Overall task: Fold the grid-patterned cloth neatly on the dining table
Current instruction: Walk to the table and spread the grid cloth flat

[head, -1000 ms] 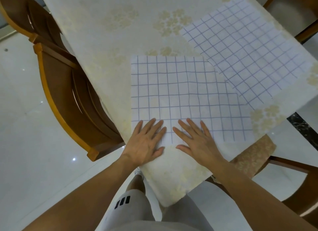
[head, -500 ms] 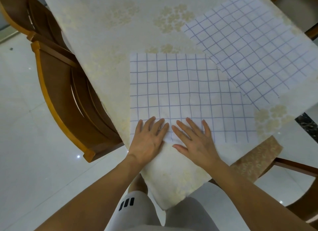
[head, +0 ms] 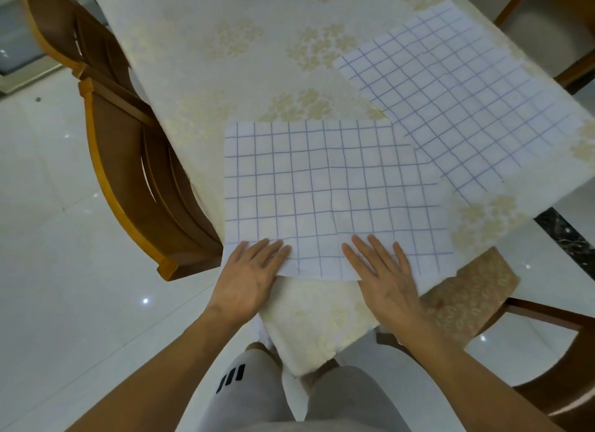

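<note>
A white cloth with a blue grid [head: 322, 190] lies flat at the near corner of the dining table [head: 225, 45], which wears a cream floral tablecloth. My left hand [head: 248, 277] rests palm down on the cloth's near left corner, fingers apart. My right hand [head: 383, 274] lies flat on the near edge further right, fingers spread. Neither hand grips the cloth. A second grid-patterned cloth [head: 467, 93] lies spread at an angle at the back right, its near corner tucked under the first cloth.
A wooden chair [head: 135, 161] stands tight against the table's left side. Another chair with a patterned seat cushion [head: 476, 299] sits at the near right, and a third chair [head: 547, 29] at the far right. The tablecloth corner hangs over my legs. White tiled floor surrounds.
My hands have slid apart along the cloth's near edge, the left toward the left corner and the right further right. The cloth stays flat.
</note>
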A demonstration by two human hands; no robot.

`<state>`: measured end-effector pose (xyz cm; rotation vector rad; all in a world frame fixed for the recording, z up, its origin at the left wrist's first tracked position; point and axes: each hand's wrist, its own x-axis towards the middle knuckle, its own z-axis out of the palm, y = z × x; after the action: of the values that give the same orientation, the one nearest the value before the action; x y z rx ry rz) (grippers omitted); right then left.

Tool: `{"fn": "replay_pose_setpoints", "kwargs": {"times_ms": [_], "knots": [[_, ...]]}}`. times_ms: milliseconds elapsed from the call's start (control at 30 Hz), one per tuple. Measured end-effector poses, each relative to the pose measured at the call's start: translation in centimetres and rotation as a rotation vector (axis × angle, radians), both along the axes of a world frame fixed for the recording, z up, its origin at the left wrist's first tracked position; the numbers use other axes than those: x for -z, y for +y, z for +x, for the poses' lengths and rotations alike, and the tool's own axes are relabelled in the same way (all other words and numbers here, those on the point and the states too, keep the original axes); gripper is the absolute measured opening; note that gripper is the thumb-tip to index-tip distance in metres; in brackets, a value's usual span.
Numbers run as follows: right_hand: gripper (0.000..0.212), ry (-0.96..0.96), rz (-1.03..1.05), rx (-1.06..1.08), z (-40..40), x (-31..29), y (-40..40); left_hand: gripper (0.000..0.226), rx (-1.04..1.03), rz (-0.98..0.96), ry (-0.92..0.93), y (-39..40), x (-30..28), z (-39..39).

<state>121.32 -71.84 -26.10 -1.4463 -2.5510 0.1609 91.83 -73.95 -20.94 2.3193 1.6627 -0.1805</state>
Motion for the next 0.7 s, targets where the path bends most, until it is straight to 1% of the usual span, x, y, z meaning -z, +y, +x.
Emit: {"fn": "replay_pose_setpoints", "kwargs": {"times_ms": [67, 133, 367, 533, 567, 633, 700], "knots": [[0.062, -0.046, -0.022, 0.023, 0.5, -0.1, -1.2, 0.070, 0.010, -0.008, 0.002, -1.3, 0.0, -0.6], [0.068, -0.091, -0.031, 0.059, 1.0, -0.2, -2.3, 0.078, -0.001, -0.016, 0.002, -2.6, 0.1, -1.1], [0.098, -0.087, -0.088, 0.145, 1.2, -1.8, -6.2, 0.065, 0.002, 0.066, -0.045, -6.4, -0.3, -2.1], [0.120, -0.072, -0.192, 0.079, 2.0, -3.8, -8.7, 0.060, 0.005, 0.177, -0.086, -8.0, -1.7, -2.2], [0.115, -0.064, -0.185, 0.068, 2.1, -4.4, -9.1, 0.060, 0.000, 0.195, -0.092, -8.3, -2.1, -2.1], [0.095, -0.029, -0.117, 0.053, 2.3, -5.4, -9.4, 0.060, -0.028, 0.222, -0.093, -8.7, -3.3, -2.1], [0.085, -0.013, -0.087, 0.050, 2.6, -6.6, -9.2, 0.061, -0.058, 0.255, -0.081, -8.7, -4.5, -2.1]]}}
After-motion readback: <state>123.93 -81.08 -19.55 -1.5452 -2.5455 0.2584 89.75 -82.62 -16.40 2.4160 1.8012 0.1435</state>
